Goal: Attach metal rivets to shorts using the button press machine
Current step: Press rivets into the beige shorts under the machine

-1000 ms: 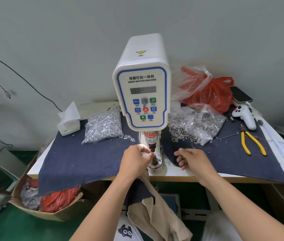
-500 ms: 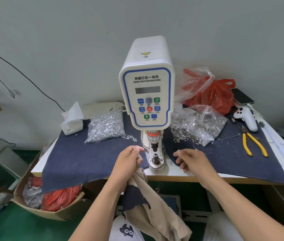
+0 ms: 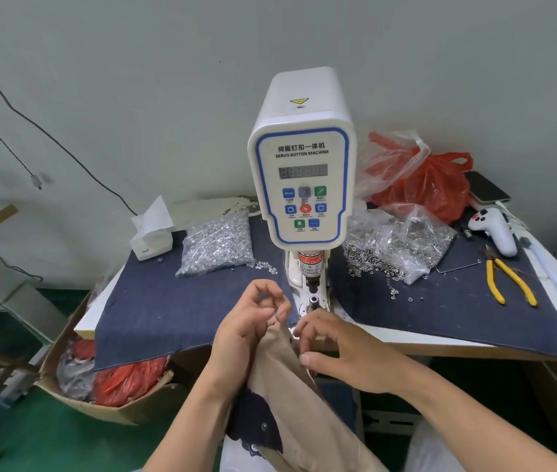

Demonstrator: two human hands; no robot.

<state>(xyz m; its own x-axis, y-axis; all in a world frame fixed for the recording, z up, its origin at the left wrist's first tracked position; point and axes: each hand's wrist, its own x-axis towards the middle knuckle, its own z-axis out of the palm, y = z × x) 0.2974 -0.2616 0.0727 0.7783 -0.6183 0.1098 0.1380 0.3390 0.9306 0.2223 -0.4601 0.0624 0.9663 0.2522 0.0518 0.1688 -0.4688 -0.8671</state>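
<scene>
Head view, one frame. Table (image 3: 440,344): flat white top with a pale wood edge, mostly covered by a dark blue denim cloth (image 3: 168,308), matte with a fine weave. Button press machine (image 3: 302,172): tall white glossy plastic housing with rounded corners, a blue outline round the control panel, a dark digit display, coloured square buttons; below it a metal punch over a small round die at the table's front edge. Red plastic bag (image 3: 430,189) behind the machine on the right, crinkled, with clear film over it. Clear bag of small silver rivets (image 3: 216,245) left of the machine, lumpy and glittering; a second open clear bag of metal rings (image 3: 403,243) on the right, some spilled loose onto the cloth. Shorts (image 3: 290,396): soft tan fabric with a dark navy panel, hanging below the table edge, top corner raised just in front of the die. Yellow-handled pliers (image 3: 508,284) lie flat at far right. My left hand (image 3: 250,332): fingers curled, the lower ones gripping the upper edge of the shorts, index finger and thumb arched into a loop above. My right hand (image 3: 341,349): palm down, fingers bent, fingertips and thumb pinching the same fabric edge just beside the left hand.
</scene>
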